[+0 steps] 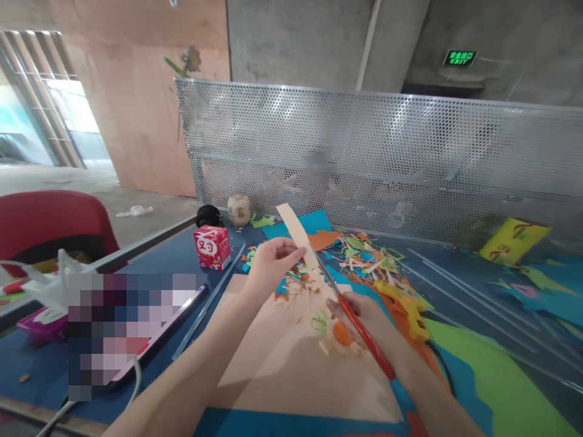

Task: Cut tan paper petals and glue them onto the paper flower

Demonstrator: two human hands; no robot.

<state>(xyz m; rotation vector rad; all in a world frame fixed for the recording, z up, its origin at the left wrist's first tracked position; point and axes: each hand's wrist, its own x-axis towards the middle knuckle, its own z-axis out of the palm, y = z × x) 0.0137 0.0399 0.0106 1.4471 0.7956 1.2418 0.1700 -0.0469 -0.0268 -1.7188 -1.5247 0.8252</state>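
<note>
We hold a paper strip (pixel 295 226) over our blue table (pixel 157 270).
Our left hand (pixel 272 262) pinches the tan strip between thumb and fingers, and our right hand (pixel 368 311) is curled around a red-handled tool (pixel 362 331), its metal end right by the strip. Below is a big tan sheet (pixel 264 367) with paper bits (pixel 300 285) on it. We cannot tell what is in the red box (pixel 212 247) or the jar (pixel 239 210). White tissue (pixel 61 282) pokes up from a purple box (pixel 34 329).

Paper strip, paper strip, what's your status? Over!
Left hand pinches paper strip. Right hand grips red-handled tool against strip. Loose paper scraps underneath.
</note>
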